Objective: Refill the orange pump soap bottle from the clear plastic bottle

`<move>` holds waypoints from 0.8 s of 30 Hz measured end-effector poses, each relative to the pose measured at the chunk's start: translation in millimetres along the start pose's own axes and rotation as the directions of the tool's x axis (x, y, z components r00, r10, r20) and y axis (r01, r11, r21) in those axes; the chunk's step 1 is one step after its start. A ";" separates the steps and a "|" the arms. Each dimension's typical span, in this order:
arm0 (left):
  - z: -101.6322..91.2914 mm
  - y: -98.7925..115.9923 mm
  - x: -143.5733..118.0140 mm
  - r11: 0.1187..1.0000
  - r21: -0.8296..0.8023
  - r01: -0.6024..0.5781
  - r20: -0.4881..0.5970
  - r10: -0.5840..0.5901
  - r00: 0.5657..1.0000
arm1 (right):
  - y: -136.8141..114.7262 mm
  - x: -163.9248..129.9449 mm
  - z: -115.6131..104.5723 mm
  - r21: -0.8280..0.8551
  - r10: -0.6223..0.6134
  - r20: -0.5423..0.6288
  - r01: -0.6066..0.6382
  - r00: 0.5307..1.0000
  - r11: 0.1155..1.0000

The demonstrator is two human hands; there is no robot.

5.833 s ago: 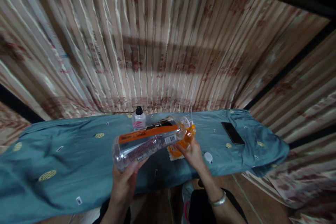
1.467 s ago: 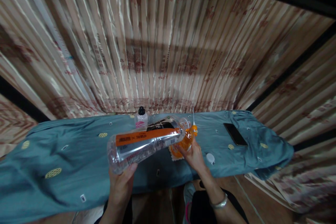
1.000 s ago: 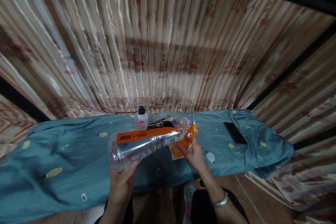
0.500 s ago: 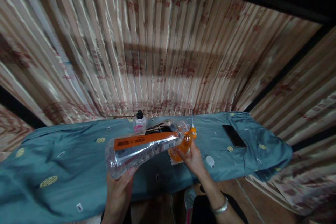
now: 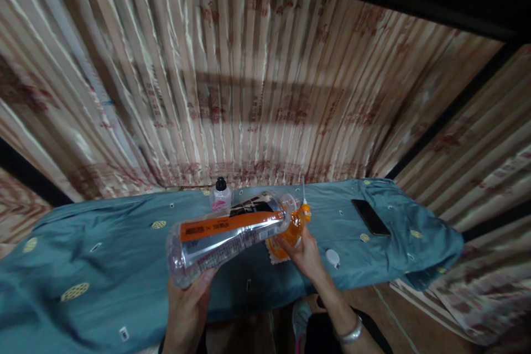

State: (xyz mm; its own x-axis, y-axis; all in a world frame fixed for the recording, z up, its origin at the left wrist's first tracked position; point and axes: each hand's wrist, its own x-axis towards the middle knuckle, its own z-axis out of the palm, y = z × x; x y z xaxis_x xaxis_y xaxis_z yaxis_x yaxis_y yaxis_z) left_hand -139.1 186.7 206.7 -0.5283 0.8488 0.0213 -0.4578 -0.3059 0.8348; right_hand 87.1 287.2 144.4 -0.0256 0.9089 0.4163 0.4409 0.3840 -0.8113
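Observation:
My left hand [image 5: 188, 301] is wrapped around the base end of a large clear plastic bottle [image 5: 232, 232] with an orange, silver and black label. The bottle lies tilted across the view, its neck to the right and higher than its base. My right hand [image 5: 305, 254] grips an orange see-through container [image 5: 293, 227], partly covered by the bottle's neck and my fingers. The bottle's mouth is right by the container; whether they touch, I cannot tell. Behind my right fingers, an orange piece with a thin white stem [image 5: 305, 204] shows.
On the teal bedding [image 5: 124, 249] a small clear bottle with a black cap [image 5: 221, 194] stands behind the big bottle. To the right lie a dark phone [image 5: 370, 217] and a round white cap [image 5: 332, 257]. A pleated curtain [image 5: 257, 77] hangs behind.
The bottle and both hands hold nearly the same pose. The bottle's neck end sits very slightly lower in view, along with a small camera shift.

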 end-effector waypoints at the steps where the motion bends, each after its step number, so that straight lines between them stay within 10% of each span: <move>1: 0.0 -0.1 -0.1 1.000 -0.002 -0.001 0.008 0.001 1.000 | 0.1 0.1 0.2 0.001 0.000 -0.003 0.000 1.000 1.000; 24: -8.9 -6.8 7.3 1.000 -0.013 -0.017 0.030 0.018 0.999 | 0.3 0.3 -1.1 0.003 0.001 0.005 -0.001 1.000 1.000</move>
State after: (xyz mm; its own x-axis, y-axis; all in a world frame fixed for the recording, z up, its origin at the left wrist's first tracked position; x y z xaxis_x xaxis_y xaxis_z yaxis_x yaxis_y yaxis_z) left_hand -146.2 191.2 196.3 -0.5148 0.8557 0.0522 -0.4582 -0.3261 0.8268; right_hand 88.2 287.4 144.7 -0.0299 0.9102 0.4130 0.4383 0.3833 -0.8130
